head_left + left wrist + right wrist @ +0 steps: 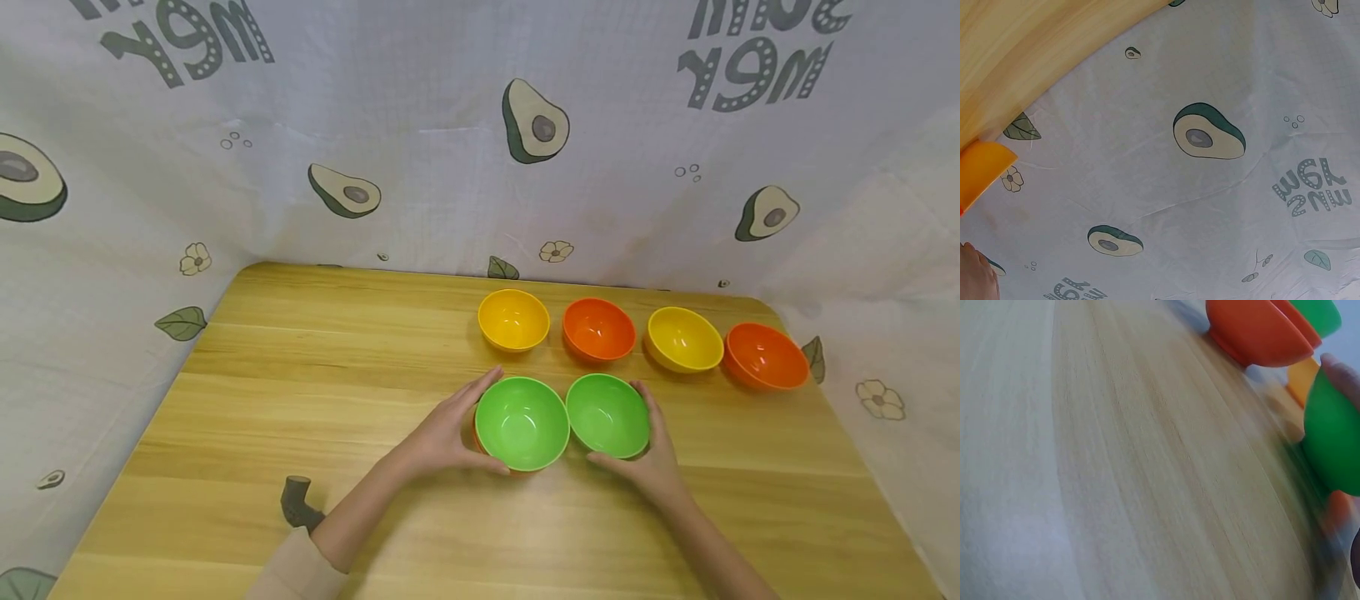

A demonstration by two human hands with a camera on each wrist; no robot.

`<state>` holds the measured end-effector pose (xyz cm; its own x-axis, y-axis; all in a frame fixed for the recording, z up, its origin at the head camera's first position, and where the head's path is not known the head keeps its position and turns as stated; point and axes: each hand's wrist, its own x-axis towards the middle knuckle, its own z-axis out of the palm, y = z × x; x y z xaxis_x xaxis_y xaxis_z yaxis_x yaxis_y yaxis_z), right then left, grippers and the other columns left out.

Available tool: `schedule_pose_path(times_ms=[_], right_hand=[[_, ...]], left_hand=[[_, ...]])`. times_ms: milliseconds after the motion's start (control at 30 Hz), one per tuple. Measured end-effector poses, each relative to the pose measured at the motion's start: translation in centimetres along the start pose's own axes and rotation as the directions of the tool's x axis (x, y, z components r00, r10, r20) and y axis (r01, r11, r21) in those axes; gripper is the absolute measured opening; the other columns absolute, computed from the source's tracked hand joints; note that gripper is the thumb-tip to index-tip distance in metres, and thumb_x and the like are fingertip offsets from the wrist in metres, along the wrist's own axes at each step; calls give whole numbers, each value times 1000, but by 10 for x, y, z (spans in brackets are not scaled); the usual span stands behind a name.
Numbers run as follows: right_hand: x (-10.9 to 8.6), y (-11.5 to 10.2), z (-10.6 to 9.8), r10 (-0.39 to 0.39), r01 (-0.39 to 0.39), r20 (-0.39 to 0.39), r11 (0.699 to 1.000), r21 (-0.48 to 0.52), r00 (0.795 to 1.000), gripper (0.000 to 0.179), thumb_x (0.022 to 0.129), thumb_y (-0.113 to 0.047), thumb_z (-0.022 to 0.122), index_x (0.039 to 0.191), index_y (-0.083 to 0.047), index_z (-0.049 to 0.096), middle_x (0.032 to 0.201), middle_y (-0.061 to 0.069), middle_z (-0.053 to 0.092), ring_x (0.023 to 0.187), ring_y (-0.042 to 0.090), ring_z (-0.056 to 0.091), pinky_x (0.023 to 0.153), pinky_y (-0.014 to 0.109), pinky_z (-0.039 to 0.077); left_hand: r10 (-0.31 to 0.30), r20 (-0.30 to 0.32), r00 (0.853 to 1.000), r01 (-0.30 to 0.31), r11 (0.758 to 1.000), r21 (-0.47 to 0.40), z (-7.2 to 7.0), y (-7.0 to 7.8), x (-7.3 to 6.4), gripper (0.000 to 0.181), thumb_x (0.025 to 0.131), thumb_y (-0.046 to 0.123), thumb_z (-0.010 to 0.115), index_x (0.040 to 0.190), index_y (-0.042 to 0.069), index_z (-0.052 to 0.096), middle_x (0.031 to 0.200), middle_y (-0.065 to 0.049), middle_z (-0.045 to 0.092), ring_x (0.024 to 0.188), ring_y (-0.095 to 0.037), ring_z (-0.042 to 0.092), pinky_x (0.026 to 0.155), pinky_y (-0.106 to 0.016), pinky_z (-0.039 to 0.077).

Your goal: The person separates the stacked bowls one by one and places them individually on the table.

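Observation:
My left hand (441, 433) holds a bowl stack at the table's middle, thumb on the near side and fingers on the far side. On top sits a green bowl (522, 423); beneath it, orange bowls (1260, 331) show in the right wrist view. My right hand (658, 462) grips a second green bowl (607, 417) by its sides. That bowl is just right of the stack, their rims close together or touching. The right wrist view shows this green bowl tilted, its base apart from the table. Only a bit of the left hand appears in its wrist view.
Behind the hands stands a row: a yellow-orange bowl (513, 321), an orange bowl (598, 330), a yellow bowl (684, 340) and another orange bowl (765, 357). A dark curved object (298, 502) lies by the left forearm. An avocado-print cloth (435, 125) hangs behind the wooden table (315, 367).

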<state>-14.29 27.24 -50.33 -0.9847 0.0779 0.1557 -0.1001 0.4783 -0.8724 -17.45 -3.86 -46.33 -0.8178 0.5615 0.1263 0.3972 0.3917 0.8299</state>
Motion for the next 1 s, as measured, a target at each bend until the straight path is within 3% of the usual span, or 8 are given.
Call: schedule_pose_path(times_ms=[133, 233, 400, 533, 667, 733, 833, 1000], right_hand=[[-1, 0, 0, -62, 63, -39, 998, 20, 997, 122, 49, 3, 87, 148, -12, 16, 148, 11, 25, 129, 0, 25, 101, 5, 21], [0, -2, -1, -165, 173, -91, 982, 76, 982, 117, 50, 11, 82, 147, -7, 18, 148, 17, 23, 135, 7, 22, 107, 10, 18], [4, -8, -4, -364, 401, -217, 902, 158, 906, 99, 55, 17, 71, 141, 8, 23, 147, 18, 26, 138, 19, 20, 114, 23, 12], [9, -16, -5, -440, 510, -276, 812, 283, 854, 84, 65, 16, 70, 136, 16, 26, 144, 20, 30, 136, 25, 23, 114, 27, 15], [11, -26, -3, -456, 534, -277, 728, 431, 846, 79, 70, 11, 71, 135, 17, 26, 144, 19, 31, 136, 29, 23, 114, 29, 16], [12, -31, -1, -462, 535, -271, 703, 469, 844, 79, 72, 8, 71, 135, 17, 26, 144, 20, 31, 136, 30, 22, 114, 29, 16], [13, -38, 2, -476, 538, -256, 689, 485, 841, 78, 74, 3, 72, 136, 17, 26, 145, 21, 30, 137, 29, 22, 114, 28, 16], [15, -48, 7, -502, 545, -225, 697, 465, 835, 77, 77, -7, 73, 135, 17, 29, 144, 20, 33, 136, 25, 26, 113, 26, 18]], left_hand=[[-2, 3, 1000, 2, 1000, -3, 0, 0, 0, 116, 59, 43, 85, 147, 38, 9, 149, 14, 24, 137, -13, 25, 108, -47, 29], [-2, 4, 1000, 2, 1000, -5, 0, 0, 0, 116, 59, 43, 85, 148, 35, 11, 149, 15, 24, 137, -12, 25, 108, -47, 28], [-2, 4, 1000, 2, 1000, -6, 0, 0, -1, 115, 59, 44, 84, 148, 32, 13, 149, 15, 24, 137, -12, 25, 108, -47, 29], [-9, 4, 1000, 9, 1000, -12, 0, 0, -1, 114, 59, 46, 84, 146, 39, 10, 149, 16, 24, 137, -12, 24, 108, -47, 29], [-11, 4, 1000, 11, 1000, -11, 0, -1, 0, 115, 59, 47, 84, 145, 41, 9, 149, 17, 24, 137, -11, 25, 108, -46, 29], [-10, 4, 1000, 10, 1000, -8, 0, -1, 0, 115, 58, 46, 84, 146, 41, 9, 149, 17, 24, 137, -11, 25, 108, -46, 29], [-7, 4, 1000, 7, 1000, -6, -1, 0, 0, 115, 59, 46, 84, 146, 40, 9, 149, 16, 24, 136, -12, 26, 108, -47, 29], [-3, 0, 1000, 3, 1000, -3, -1, 0, 0, 116, 58, 45, 84, 146, 41, 9, 149, 16, 25, 136, -12, 26, 107, -47, 29]])
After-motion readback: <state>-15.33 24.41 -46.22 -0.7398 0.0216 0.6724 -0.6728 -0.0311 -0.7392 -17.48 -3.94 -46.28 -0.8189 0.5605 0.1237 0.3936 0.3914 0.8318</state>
